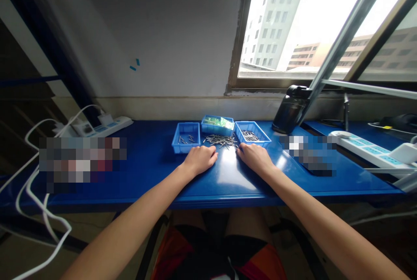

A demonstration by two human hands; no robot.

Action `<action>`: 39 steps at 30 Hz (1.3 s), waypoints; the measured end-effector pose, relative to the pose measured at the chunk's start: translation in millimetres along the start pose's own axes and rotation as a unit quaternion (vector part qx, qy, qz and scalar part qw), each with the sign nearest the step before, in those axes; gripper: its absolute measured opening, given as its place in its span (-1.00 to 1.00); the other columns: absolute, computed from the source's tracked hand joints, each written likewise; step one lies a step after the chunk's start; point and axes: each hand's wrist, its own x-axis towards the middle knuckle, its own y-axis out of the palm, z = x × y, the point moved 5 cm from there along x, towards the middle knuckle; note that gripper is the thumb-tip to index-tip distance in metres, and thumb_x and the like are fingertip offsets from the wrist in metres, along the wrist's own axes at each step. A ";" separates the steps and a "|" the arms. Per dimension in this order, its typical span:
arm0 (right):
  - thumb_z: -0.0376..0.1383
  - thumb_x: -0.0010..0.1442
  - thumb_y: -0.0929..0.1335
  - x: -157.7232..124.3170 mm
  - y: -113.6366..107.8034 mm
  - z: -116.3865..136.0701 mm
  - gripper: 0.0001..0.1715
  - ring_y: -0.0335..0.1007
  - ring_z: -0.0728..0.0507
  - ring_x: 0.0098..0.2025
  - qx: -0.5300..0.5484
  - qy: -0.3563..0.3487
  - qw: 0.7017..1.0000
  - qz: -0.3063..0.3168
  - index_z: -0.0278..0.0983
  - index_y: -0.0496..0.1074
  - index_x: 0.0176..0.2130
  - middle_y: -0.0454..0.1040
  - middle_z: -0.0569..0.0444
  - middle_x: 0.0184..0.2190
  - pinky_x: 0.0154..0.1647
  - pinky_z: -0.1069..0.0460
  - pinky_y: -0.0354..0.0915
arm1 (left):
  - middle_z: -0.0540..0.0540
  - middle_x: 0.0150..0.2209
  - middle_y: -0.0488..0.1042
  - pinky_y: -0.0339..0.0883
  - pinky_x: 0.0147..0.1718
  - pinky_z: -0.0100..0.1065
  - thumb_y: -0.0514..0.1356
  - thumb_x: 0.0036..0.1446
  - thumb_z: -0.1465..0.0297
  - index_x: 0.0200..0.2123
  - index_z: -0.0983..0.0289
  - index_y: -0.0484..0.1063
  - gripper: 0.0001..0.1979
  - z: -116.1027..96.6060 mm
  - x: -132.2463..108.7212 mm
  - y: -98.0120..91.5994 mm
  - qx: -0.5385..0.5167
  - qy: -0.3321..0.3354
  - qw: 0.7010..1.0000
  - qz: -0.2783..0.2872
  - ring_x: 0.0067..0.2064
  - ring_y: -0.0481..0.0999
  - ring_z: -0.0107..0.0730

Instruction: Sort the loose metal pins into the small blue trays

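My left hand (199, 159) rests on the blue table with its fingers curled in, just in front of the left blue bin (176, 144). Nothing shows in it. Opposite, my right hand (256, 155) lies with bent fingers by the right blue bin (266, 141); its fingertips are at the edge of a loose pile of thin metal pieces (223, 141), and what they hold, if anything, is too small to make out. A few similar pieces lie in the left bin, and many in the right one. The back bin (217, 131) holds a green and clear plastic packet (216, 122).
A black bottle (291, 109) stands at the back right. White power strips (112, 126) lie on both sides, with white cables (42, 208) hanging at the left. Blurred patches hide objects at left and right. The table's front edge (221, 199) runs beneath my forearms.
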 end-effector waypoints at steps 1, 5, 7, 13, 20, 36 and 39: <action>-0.17 0.23 0.12 0.8 1.0 -0.7 -0.59 0.45 -0.23 -0.30 0.002 0.003 1.000 0.002 -0.34 0.41 -0.24 0.48 -0.13 -0.38 -0.36 0.02 0.24 | 0.13 -0.40 0.50 0.29 -0.39 -0.30 -0.11 0.20 0.22 -0.31 0.24 0.38 -0.67 0.0 0.1 0.1 0.000 0.001 1.000 0.001 -0.34 0.50 -0.17; -0.25 0.25 0.09 2.8 3.2 -1.8 -0.60 0.45 -0.23 -0.32 -0.009 -0.004 1.000 -0.006 -0.32 0.41 -0.28 0.48 -0.12 -0.40 -0.40 0.02 0.22 | 0.14 -0.40 0.50 0.29 -0.38 -0.31 -0.10 0.20 0.22 -0.29 0.24 0.38 -0.67 0.4 0.5 1.2 0.003 -0.001 1.000 0.003 -0.34 0.50 -0.18; -0.27 0.25 0.08 2.5 3.0 -1.7 -0.61 0.45 -0.22 -0.35 -0.014 -0.004 1.000 -0.009 -0.33 0.41 -0.27 0.48 -0.12 -0.42 -0.41 0.02 0.20 | 0.14 -0.40 0.50 0.29 -0.38 -0.31 -0.10 0.20 0.22 -0.29 0.24 0.38 -0.68 0.3 0.5 1.7 0.004 -0.002 1.000 0.003 -0.33 0.50 -0.19; -0.22 0.27 0.08 -5.1 -5.6 18.5 -0.63 0.43 -0.13 -0.42 0.017 -0.138 0.990 -0.012 -0.29 0.36 -0.19 0.49 -0.03 -0.46 -0.45 0.08 0.11 | 0.12 -0.36 0.50 0.30 -0.37 -0.34 -0.11 0.21 0.21 -0.20 0.23 0.36 -0.67 -3.2 -0.9 -1.7 -0.021 0.013 1.000 -0.017 -0.32 0.50 -0.21; -0.23 0.30 0.07 -18.2 -11.7 37.3 -0.64 0.38 -0.03 -0.51 0.043 -0.291 0.955 -0.040 -0.29 0.35 -0.17 0.50 0.02 -0.47 -0.54 0.10 -0.01 | 0.07 -0.29 0.49 0.28 -0.37 -0.43 -0.04 0.20 0.26 -0.21 0.22 0.39 -0.73 -13.5 -2.8 -2.1 -0.045 0.099 0.994 -0.020 -0.26 0.49 -0.32; -0.19 0.30 0.07 -11.2 -14.1 26.7 -0.59 0.41 -0.04 -0.43 0.101 -0.257 0.960 -0.044 -0.25 0.40 -0.25 0.51 0.03 -0.43 -0.44 0.12 0.07 | 0.07 -0.24 0.44 0.30 -0.34 -0.43 -0.09 0.23 0.27 -0.19 0.22 0.36 -0.72 -13.2 -3.2 -7.6 -0.076 0.091 0.992 -0.035 -0.25 0.47 -0.35; -0.20 0.29 0.08 -12.1 -15.5 27.1 -0.61 0.39 -0.03 -0.45 0.120 -0.261 0.957 -0.043 -0.26 0.40 -0.25 0.50 0.04 -0.46 -0.44 0.12 0.07 | 0.07 -0.22 0.42 0.30 -0.33 -0.43 -0.07 0.23 0.25 -0.15 0.21 0.35 -0.72 -14.2 -3.6 -9.0 -0.083 0.091 0.992 -0.030 -0.25 0.47 -0.37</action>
